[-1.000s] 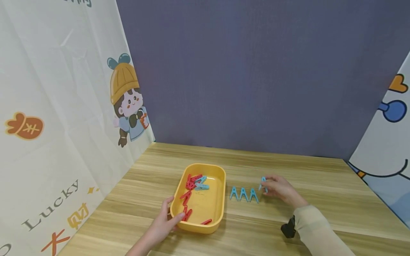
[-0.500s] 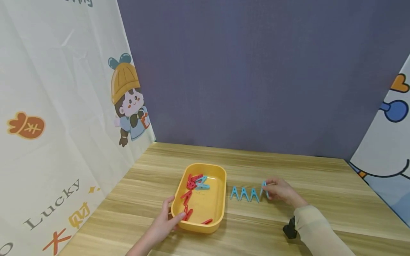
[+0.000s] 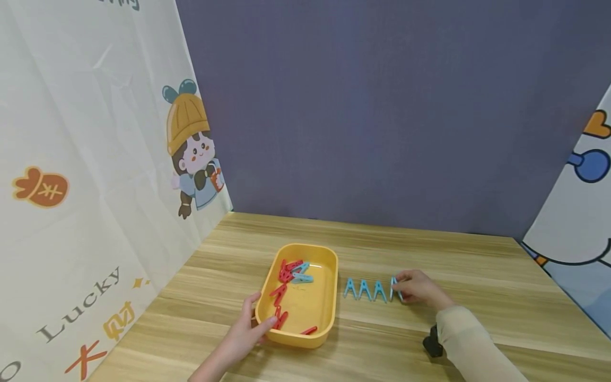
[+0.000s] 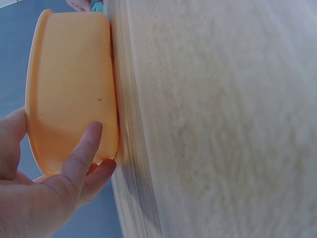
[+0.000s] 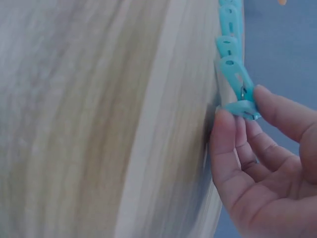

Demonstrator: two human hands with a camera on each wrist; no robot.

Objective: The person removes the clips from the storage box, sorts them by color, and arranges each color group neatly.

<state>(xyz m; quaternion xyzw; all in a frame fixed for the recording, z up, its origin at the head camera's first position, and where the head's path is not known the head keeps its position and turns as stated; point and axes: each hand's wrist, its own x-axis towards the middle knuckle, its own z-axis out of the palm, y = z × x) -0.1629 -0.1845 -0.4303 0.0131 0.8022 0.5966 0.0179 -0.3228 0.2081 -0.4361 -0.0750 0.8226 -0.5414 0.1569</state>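
Note:
My left hand (image 3: 242,333) grips the near left corner of a yellow plastic tray (image 3: 307,305), thumb over the rim and fingers against the outer wall, as the left wrist view also shows. Several red clothespins (image 3: 286,274) and a couple of light blue clothespins (image 3: 302,278) lie in the tray. To its right, three blue clothespins stand in a row, legs spread toward me, the nearest to my hand being one clothespin (image 3: 379,287). At the row's right end, my right hand (image 3: 421,289) pinches another blue clothespin (image 5: 242,106) between thumb and fingertips, close to the table surface.
The wood-grain table (image 3: 372,345) runs back to a dark blue-grey panel (image 3: 363,116). A white printed sheet (image 3: 114,175) hangs on the left, and another printed sheet (image 3: 568,228) on the right. A black device (image 3: 431,342) sits at the right wrist.
My right hand has lowered the blue clothespin and shifted it slightly right, bringing it into line with the row's end. The left hand and tray stay in place.

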